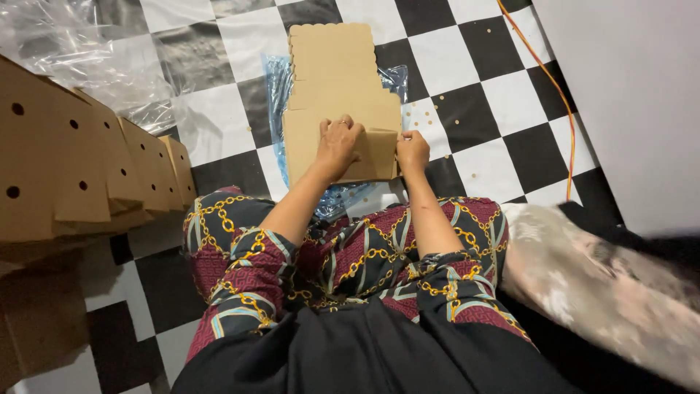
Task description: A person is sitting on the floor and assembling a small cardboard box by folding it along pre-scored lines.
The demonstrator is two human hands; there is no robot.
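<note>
Work in hand: I'm folding a flat brown cardboard box blank [337, 87] that lies at top centre of the frame, on the black-and-white checkered floor [503, 95] just beyond my knees.
Left hand: my left hand [337, 144] lies spread, palm down, on the near flap of the blank, pressing it flat.
Right hand: my right hand [413, 149] pinches the blank's right edge, fingers curled narrow around the card.
Done so far: the near flap looks creased over; the scalloped far end still lies flat and unfolded.
Left to do: by my judgement most of the folding remains, since no walls stand up yet.
Finished ones: a row of folded brown boxes with punched holes [80, 168] sits at the left edge.
Under the blank: a blue-tinted plastic wrapper [275, 95], possibly holding more blanks, though I can't tell.
Around: clear plastic sheet [65, 44] upper left, orange cord [558, 87] upper right, a patterned cushion [598, 284] lower right.
In the way: nothing crowds my hands; small paper dots [437, 117] litter the floor beside the blank.
</note>
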